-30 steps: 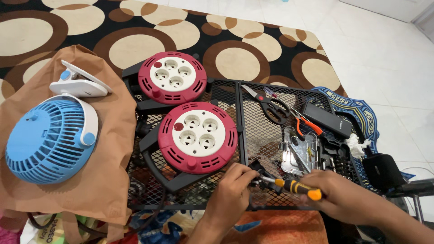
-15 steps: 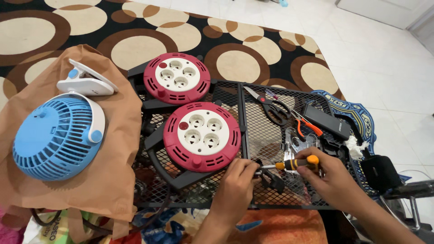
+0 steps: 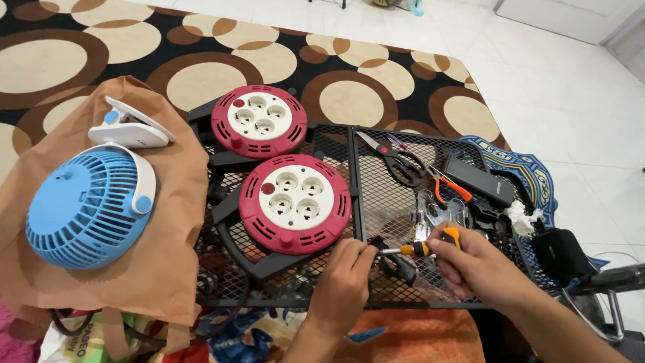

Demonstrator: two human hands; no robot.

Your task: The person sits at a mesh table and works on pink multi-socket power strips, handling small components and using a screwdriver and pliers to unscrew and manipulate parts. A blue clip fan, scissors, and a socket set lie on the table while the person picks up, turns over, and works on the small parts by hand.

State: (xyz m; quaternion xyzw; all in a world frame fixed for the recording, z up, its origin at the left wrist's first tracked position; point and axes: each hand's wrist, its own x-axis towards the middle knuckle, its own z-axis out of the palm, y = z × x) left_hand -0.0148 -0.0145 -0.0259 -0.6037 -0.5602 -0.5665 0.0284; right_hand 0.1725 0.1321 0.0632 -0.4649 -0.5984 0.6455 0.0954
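My right hand (image 3: 478, 267) grips a small screwdriver (image 3: 416, 249) with an orange and black handle, its metal tip pointing left. My left hand (image 3: 344, 281) pinches a small black part (image 3: 376, 243) at the screwdriver's tip, above a black mesh table (image 3: 376, 202). Just left of my left hand lies a red and white cable reel (image 3: 294, 204) with several sockets on a black stand. A second red cable reel (image 3: 258, 121) sits behind it.
A blue clip fan (image 3: 87, 205) rests on brown paper (image 3: 168, 269) at the left. Scissors (image 3: 396, 161), orange-handled pliers (image 3: 449, 185), a black adapter (image 3: 478, 181) and metal parts (image 3: 437, 215) lie on the mesh. A patterned rug (image 3: 201, 60) and white floor tiles (image 3: 571, 87) lie beyond.
Both hands rose slightly over the mesh and came closer together; the screwdriver tip now meets the small black part held by my left hand.
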